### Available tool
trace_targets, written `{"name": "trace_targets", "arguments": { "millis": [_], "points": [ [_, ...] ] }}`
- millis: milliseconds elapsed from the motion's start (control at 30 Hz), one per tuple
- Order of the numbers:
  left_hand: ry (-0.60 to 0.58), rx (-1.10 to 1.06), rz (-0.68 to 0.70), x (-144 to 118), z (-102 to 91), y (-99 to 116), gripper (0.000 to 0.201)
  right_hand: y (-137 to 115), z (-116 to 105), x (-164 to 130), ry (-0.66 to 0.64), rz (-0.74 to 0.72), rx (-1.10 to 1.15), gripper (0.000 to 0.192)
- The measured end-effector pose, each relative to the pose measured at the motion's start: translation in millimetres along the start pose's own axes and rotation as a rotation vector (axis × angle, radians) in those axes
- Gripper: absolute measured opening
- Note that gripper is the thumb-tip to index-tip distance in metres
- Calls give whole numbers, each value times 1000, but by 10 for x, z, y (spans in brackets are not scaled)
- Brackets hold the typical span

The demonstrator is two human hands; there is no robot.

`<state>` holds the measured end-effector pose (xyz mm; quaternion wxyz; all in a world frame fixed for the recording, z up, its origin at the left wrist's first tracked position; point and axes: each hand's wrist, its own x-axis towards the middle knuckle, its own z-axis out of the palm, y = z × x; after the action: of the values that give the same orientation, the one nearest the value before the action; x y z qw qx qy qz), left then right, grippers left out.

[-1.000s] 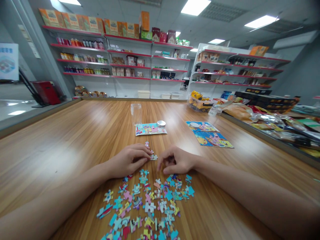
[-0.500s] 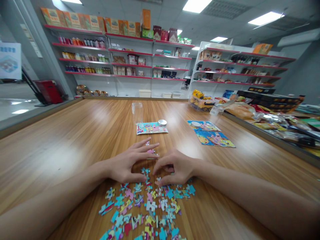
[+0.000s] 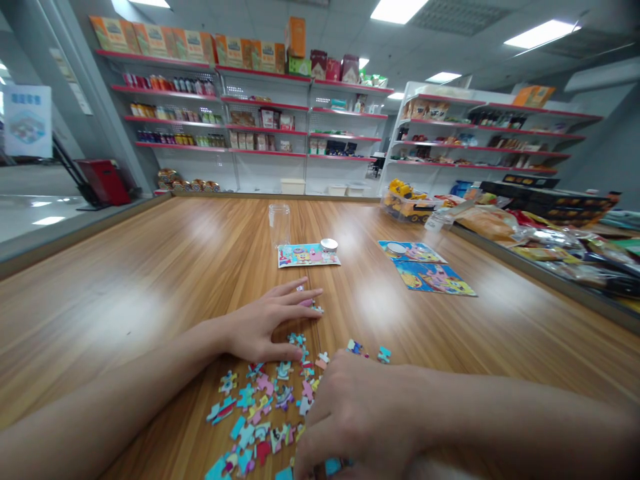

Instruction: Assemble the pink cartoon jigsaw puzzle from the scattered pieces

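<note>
My left hand [image 3: 273,323] lies with its fingers spread, the fingertips on or beside a few puzzle pieces [image 3: 306,303] on the wooden table. Its thumb rests at the upper edge of a loose pile of jigsaw pieces [image 3: 263,427], coloured blue, pink, yellow and red. Over the right part of that pile, my right hand [image 3: 360,413] bends downward, back of the hand up. Its fingertips are hidden, so any piece in them cannot be made out. Beyond the right hand lie some loose pieces [image 3: 384,354].
A cartoon-printed packet [image 3: 305,256] with a round lid [image 3: 329,245] lies ahead, near a clear jar [image 3: 280,227]. To the right are two blue picture sheets [image 3: 435,277], another lid [image 3: 397,249], a toy-filled box [image 3: 407,203] and bagged goods [image 3: 550,240].
My right hand has moved toward me, from beside the left fingers down over the pile's right part. The left hand keeps its spread pose. The view has shifted slightly.
</note>
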<state>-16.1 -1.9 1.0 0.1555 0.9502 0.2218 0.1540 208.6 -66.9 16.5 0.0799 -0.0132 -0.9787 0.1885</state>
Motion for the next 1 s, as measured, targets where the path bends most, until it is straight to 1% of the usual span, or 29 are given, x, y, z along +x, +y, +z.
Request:
{"name": "trace_targets", "arguments": {
  "millis": [67, 200, 267, 400, 467, 567, 667, 700, 767, 833, 867, 933, 1000],
  "points": [
    [8, -1, 6, 6, -3, 6, 65, 1, -27, -1, 22, 23, -13, 9],
    [17, -24, 31, 15, -14, 15, 64, 17, -33, -3, 55, 59, -72, 8],
    [10, -33, 32, 13, -20, 15, 64, 41, -8, -4, 63, 29, -52, 10],
    [-12, -43, 19, -3, -32, 5, 68, 119, 64, -4, 61, -81, 20, 14],
    [-31, -46, 7, -10, -34, -2, 72, 174, 83, -9, 112, -72, 13, 17],
    [-66, -48, -1, -18, -35, -15, 84, 274, 62, -37, 190, -9, 17, 22],
    [-104, -44, -9, -26, -51, -19, 96, 369, 7, -80, 216, 58, 63, 15],
    [-121, -44, -13, -29, -61, -18, 99, 390, -12, -92, 211, 61, 101, 13],
    [-159, -50, -16, -33, -84, -14, 106, 407, -49, -106, 195, 44, 189, 17],
    [-190, -62, -19, -33, -96, -12, 112, 388, -84, -103, 181, 44, 277, 22],
    [-197, -68, -29, -32, -95, -12, 113, 367, -100, -97, 170, 49, 319, 21],
    [-189, -72, -67, -25, -73, -13, 108, 313, -116, -82, 131, 50, 393, 14],
    [-161, -61, -107, -16, -40, -11, 97, 264, -96, -72, 71, 21, 431, 21]
  ]
}}
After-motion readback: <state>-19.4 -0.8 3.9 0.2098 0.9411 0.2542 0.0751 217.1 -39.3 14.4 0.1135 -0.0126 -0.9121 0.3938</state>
